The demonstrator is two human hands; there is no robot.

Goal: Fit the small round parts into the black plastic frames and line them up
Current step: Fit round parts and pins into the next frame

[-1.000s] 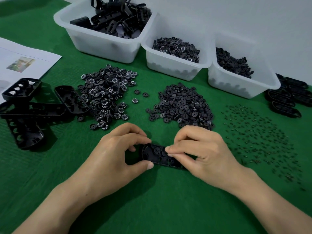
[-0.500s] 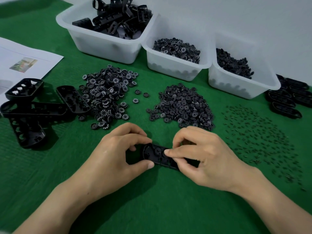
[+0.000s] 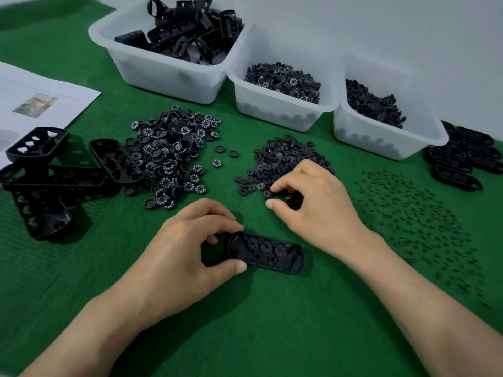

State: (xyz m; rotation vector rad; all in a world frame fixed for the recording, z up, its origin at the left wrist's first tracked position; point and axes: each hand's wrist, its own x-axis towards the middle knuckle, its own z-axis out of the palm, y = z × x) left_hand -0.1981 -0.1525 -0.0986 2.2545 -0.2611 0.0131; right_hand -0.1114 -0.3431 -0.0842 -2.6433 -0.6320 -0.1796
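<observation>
Green felt mat [image 3: 245,322], left hand [image 3: 174,257] pinching end of black frame [image 3: 268,251], right hand [image 3: 318,210] curled over disc pile [image 3: 285,156], can't tell if it's grabbed one

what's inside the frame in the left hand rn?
The black frame holds a few small round parts seated in a row. Exact count unclear, black on black. The left hand pinches its left end; that corner is covered.

A black oblong plastic frame [image 3: 265,253] lies flat, open side up, on the green surface [image 3: 245,322], its left end pinched by the left grip [image 3: 187,251]. Round parts sit in its recesses. A loose heap of small black discs [image 3: 283,159] lies under the right grip [image 3: 313,205].
</observation>
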